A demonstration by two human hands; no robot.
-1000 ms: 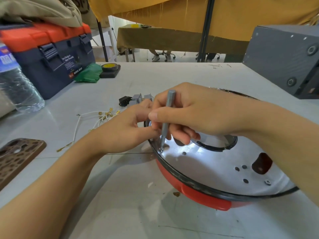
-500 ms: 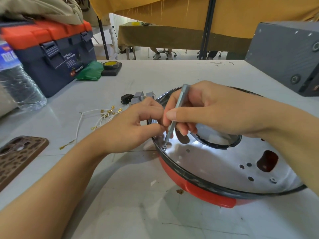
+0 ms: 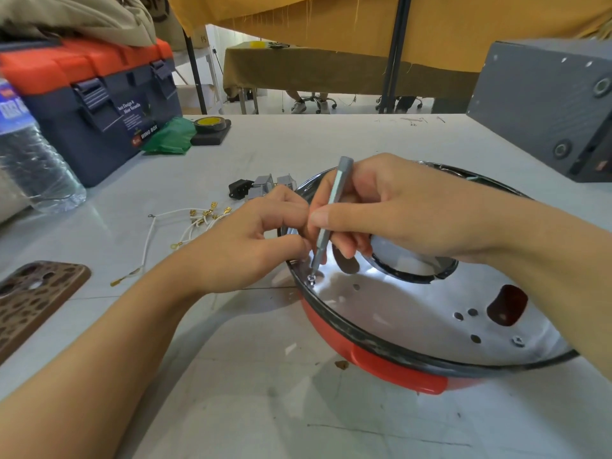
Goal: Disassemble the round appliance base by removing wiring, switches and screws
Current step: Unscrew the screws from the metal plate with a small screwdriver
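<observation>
Here the round appliance base (image 3: 414, 326), red outside and shiny metal inside, lies on the white table (image 3: 298, 409) at the lower right of the frame. The right hand (image 3: 397, 210) pinches a slim grey screwdriver (image 3: 328, 217), whose tip stands on a screw (image 3: 311, 279) just inside the left rim. The left hand (image 3: 238, 246) has its fingers curled at that rim, touching the right hand; whether it grips something, I cannot tell. Loose white wires (image 3: 185, 226) and grey switches (image 3: 265, 185) lie at centre left.

head cam | looks forward-down | close over table (image 3: 364, 425)
</observation>
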